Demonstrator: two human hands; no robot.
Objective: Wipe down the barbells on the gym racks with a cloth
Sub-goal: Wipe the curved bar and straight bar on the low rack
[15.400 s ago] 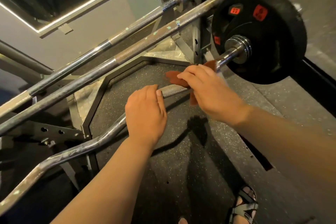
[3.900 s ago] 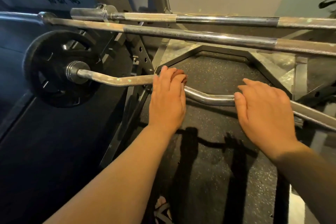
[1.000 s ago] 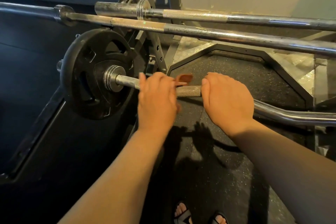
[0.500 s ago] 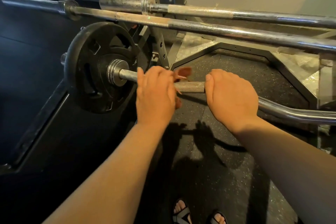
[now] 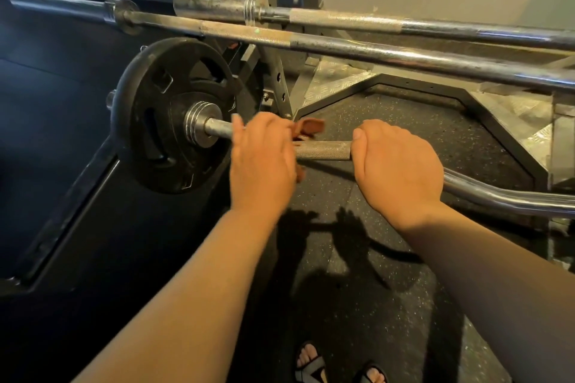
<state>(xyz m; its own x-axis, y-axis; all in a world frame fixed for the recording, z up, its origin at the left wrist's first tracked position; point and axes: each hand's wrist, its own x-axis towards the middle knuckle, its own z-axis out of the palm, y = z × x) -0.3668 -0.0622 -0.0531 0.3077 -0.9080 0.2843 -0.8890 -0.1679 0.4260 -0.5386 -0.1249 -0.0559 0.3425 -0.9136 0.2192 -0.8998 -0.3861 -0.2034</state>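
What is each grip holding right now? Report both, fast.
Left grip: closed, holds the rust-red cloth around the curved steel barbell.
Right grip: closed, grips the bare knurled part of the same barbell.

Left grip (image 5: pixel 263 162) held a red cloth (image 5: pixel 309 127) around the curl bar (image 5: pixel 320 150) near its plate (image 5: pixel 155 140); right grip (image 5: pixel 398 165) clasped the bar.

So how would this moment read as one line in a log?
left hand: holds red cloth on curl bar, beside weight plate | right hand: grips curl bar
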